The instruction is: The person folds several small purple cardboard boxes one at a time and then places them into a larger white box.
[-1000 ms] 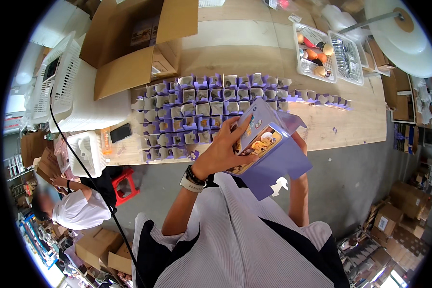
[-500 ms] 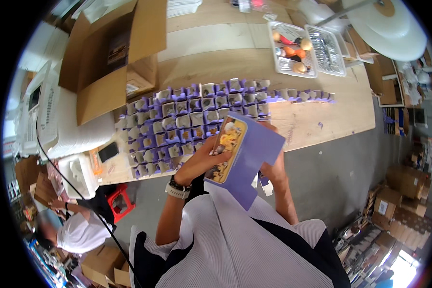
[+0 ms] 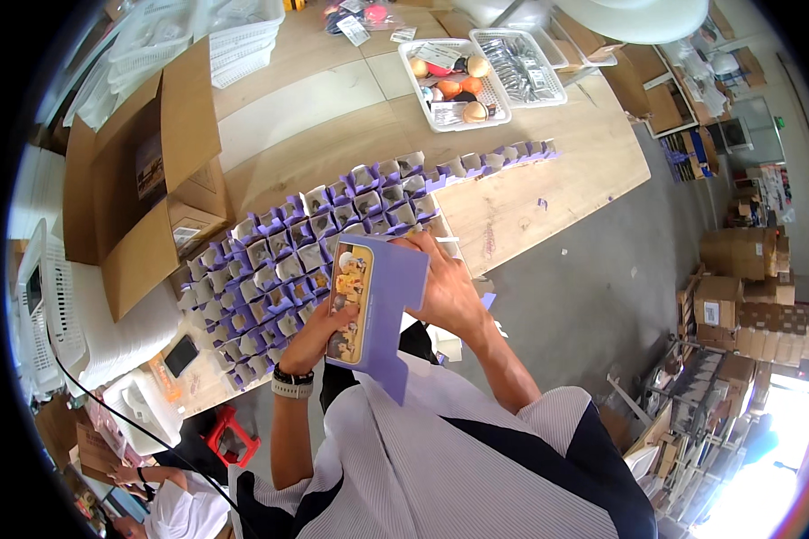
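Observation:
A purple carton (image 3: 388, 305) with a yellow picture panel is held upright in front of my chest, a flap pointing down at its lower end. My left hand (image 3: 311, 341) grips its left side, thumb on the picture panel and the other fingers hidden behind. At the upper right edge is my right hand (image 3: 448, 286), its fingers bent over the carton's top corner and partly hidden. Just beyond the carton, many small open-topped purple boxes (image 3: 343, 216) with grey insides stand packed in rows on the wooden table (image 3: 512, 216).
A large open cardboard box (image 3: 117, 180) stands at the left, near stacked white trays (image 3: 135, 310) and a phone (image 3: 182, 356). White baskets (image 3: 463, 117) with small goods sit at the back. A red stool (image 3: 232, 436) and another person (image 3: 184, 503) are at lower left.
My view has turned, so the table appears tilted and shifted left. My right hand has moved from behind the carton's lower right side up to its upper right edge. The left hand keeps its grip.

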### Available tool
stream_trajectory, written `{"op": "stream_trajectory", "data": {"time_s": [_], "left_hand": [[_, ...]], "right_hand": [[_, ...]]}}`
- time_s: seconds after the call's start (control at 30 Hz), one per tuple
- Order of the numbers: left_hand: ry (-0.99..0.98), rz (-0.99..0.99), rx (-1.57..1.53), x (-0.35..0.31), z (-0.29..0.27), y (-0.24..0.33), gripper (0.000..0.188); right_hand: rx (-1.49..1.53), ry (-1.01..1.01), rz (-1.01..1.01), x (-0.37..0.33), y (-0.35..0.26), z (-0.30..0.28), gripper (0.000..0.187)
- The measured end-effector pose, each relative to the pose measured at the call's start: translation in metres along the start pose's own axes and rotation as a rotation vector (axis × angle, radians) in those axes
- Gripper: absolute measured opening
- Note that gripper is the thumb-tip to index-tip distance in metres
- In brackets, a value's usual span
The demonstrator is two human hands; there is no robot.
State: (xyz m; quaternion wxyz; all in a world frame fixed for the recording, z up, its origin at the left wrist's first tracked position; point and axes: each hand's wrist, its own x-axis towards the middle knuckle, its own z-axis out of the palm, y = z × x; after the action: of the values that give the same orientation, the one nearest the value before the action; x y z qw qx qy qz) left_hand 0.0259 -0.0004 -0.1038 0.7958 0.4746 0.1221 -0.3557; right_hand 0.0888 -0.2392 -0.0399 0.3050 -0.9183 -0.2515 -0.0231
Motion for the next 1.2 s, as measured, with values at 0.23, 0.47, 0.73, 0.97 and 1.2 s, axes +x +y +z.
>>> {"op": "stream_trajectory", "data": {"time_s": [0.23, 0.47, 0.73, 0.97, 1.2], "left_hand": [[0.062, 0.007, -0.431, 0.018, -0.02, -0.027, 0.045], [0.053, -0.053, -0.477, 0.021, -0.021, -0.024, 0.038], [0.231, 0.107, -0.528, 0.015, -0.04, -0.044, 0.043], [0.292, 0.17, -0.508, -0.001, -0.042, -0.045, 0.043], [0.307, 0.184, -0.505, 0.004, -0.029, -0.049, 0.044]], "right_hand": [[-0.016, 0.017, 0.115, -0.004, -0.006, -0.022, 0.062], [0.01, -0.003, 0.114, -0.013, 0.013, -0.016, 0.073], [0.263, 0.602, 0.638, -0.043, 0.134, -0.013, 0.06], [-0.199, 0.267, 0.978, -0.095, 0.274, 0.088, 0.043], [-0.322, 0.255, 0.795, -0.111, 0.301, 0.133, 0.036]]}}
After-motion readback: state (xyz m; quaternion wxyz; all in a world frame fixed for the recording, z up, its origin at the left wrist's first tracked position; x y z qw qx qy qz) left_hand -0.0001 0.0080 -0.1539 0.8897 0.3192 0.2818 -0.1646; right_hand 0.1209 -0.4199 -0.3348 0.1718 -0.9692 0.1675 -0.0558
